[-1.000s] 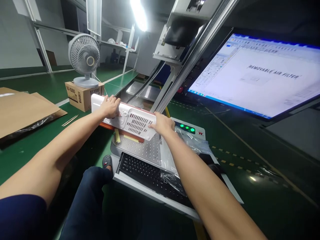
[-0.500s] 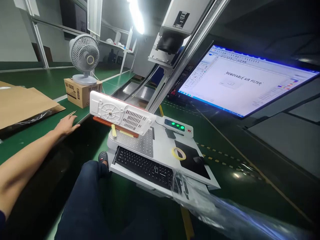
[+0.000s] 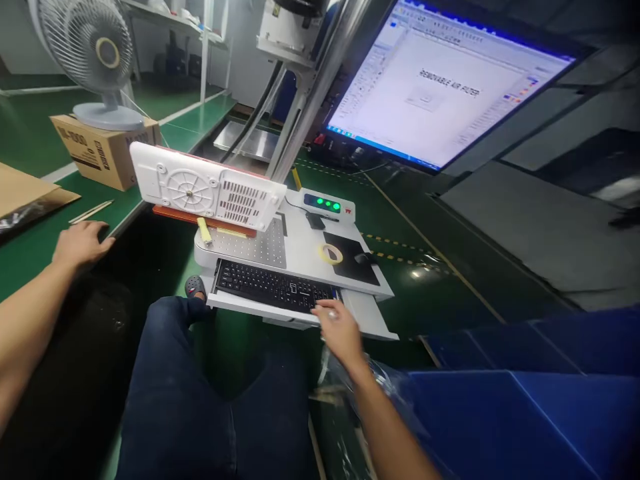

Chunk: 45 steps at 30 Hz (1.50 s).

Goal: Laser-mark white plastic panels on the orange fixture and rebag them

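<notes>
My left hand (image 3: 83, 245) rests on the edge of the green table (image 3: 30, 267), fingers apart and holding nothing, just below two thin wooden sticks (image 3: 91, 212). My right hand (image 3: 341, 328) is at the right end of the black keyboard (image 3: 265, 283), its fingers curled together; whether something small is in them I cannot make out. A white plastic panel (image 3: 205, 190) with a round ribbed pattern and slots stands tilted on an orange-brown support (image 3: 200, 221) above the perforated metal plate (image 3: 265, 243). A yellow piece (image 3: 204, 231) sits beside the support.
A fan (image 3: 107, 120) stands on a cardboard box (image 3: 103, 157) at the left. Yellow tape (image 3: 331, 253) and a mouse (image 3: 365, 258) lie on the white worktop (image 3: 305, 243). A monitor (image 3: 440, 87) hangs at the upper right; blue sheets (image 3: 525, 413) are at the lower right.
My right hand has come into view at the keyboard's right end. The clear plastic that lay across that end is now lower, beneath my right forearm. The camera view has shifted; my left hand remains on the table edge.
</notes>
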Each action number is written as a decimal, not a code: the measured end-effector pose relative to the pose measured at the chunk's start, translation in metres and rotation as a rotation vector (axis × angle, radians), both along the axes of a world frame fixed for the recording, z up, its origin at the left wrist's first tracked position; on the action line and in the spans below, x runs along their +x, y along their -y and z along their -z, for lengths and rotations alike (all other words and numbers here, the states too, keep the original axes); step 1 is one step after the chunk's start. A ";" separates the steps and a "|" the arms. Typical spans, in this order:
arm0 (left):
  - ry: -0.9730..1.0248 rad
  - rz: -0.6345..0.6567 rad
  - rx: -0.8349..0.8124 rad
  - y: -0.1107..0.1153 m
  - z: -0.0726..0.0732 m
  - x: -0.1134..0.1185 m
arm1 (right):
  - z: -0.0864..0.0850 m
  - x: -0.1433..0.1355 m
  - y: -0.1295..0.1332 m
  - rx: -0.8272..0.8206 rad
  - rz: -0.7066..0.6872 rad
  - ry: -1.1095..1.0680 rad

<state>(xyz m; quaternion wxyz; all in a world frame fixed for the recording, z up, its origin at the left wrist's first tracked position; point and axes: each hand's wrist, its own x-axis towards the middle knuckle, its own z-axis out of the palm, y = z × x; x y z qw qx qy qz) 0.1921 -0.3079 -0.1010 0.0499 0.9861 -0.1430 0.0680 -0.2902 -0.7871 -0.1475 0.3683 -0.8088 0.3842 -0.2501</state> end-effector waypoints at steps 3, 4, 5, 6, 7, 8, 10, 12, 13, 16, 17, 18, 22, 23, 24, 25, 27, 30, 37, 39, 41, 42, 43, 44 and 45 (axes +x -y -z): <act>0.051 0.034 0.014 -0.002 0.005 0.006 | 0.035 0.034 0.000 -0.011 0.016 -0.084; 0.062 0.044 0.000 -0.002 0.006 0.007 | 0.042 0.043 0.003 -0.018 0.025 -0.114; 0.067 0.044 -0.008 -0.001 0.006 0.007 | 0.047 0.052 0.007 -0.025 0.027 -0.140; 0.068 0.031 -0.006 -0.001 0.006 0.007 | 0.050 0.059 0.011 -0.032 0.025 -0.161; 0.066 0.008 0.008 0.001 0.005 0.006 | 0.051 0.066 0.016 -0.037 0.019 -0.179; 0.062 -0.015 0.025 0.002 0.004 0.004 | 0.052 0.071 0.020 -0.042 0.010 -0.199; 0.058 -0.043 0.059 0.005 0.001 0.000 | 0.052 0.081 0.028 -0.049 -0.005 -0.251; 0.062 -0.046 0.077 0.008 -0.001 -0.003 | 0.050 0.087 0.034 -0.052 -0.012 -0.309; 0.067 -0.048 0.082 0.009 -0.002 -0.004 | 0.048 0.089 0.036 -0.055 -0.013 -0.334; 0.077 -0.034 0.085 0.009 -0.002 -0.005 | 0.043 0.090 0.043 -0.085 -0.003 -0.354; 0.078 -0.020 0.079 0.009 -0.002 -0.006 | 0.042 0.088 0.045 -0.099 0.004 -0.335; 0.081 -0.007 0.067 0.008 -0.001 -0.006 | 0.042 0.086 0.048 -0.107 0.010 -0.301; 0.082 -0.006 0.020 0.007 0.001 -0.007 | 0.064 0.075 0.064 -0.027 0.017 -0.154; 0.080 -0.010 0.013 0.007 0.001 -0.006 | 0.073 0.073 0.068 -0.004 0.036 -0.129; 0.079 -0.010 0.008 0.007 0.002 -0.006 | 0.083 0.070 0.072 0.010 0.063 -0.107; 0.077 -0.005 0.003 0.007 0.002 -0.006 | 0.092 0.068 0.076 0.013 0.097 -0.077; 0.076 0.003 -0.005 0.006 0.003 -0.005 | 0.107 0.065 0.081 0.016 0.146 -0.020; 0.083 0.001 -0.007 0.005 0.004 -0.005 | 0.115 0.064 0.084 0.020 0.154 -0.005; 0.093 -0.025 0.001 0.007 0.006 -0.005 | 0.101 0.066 0.080 -0.007 0.103 -0.127; 0.104 -0.037 -0.001 0.008 0.007 -0.005 | 0.098 0.066 0.078 -0.014 0.099 -0.135; 0.107 -0.032 -0.005 0.007 0.008 -0.004 | 0.097 0.066 0.077 -0.029 0.098 -0.132; 0.106 -0.026 -0.006 0.007 0.008 -0.004 | 0.097 0.066 0.077 -0.036 0.096 -0.127; 0.103 -0.020 -0.008 0.007 0.007 -0.005 | 0.097 0.066 0.076 -0.042 0.096 -0.122; 0.101 -0.016 -0.009 0.006 0.007 -0.005 | 0.097 0.066 0.076 -0.048 0.098 -0.119; 0.098 -0.013 -0.010 0.006 0.007 -0.005 | 0.097 0.066 0.076 -0.053 0.100 -0.117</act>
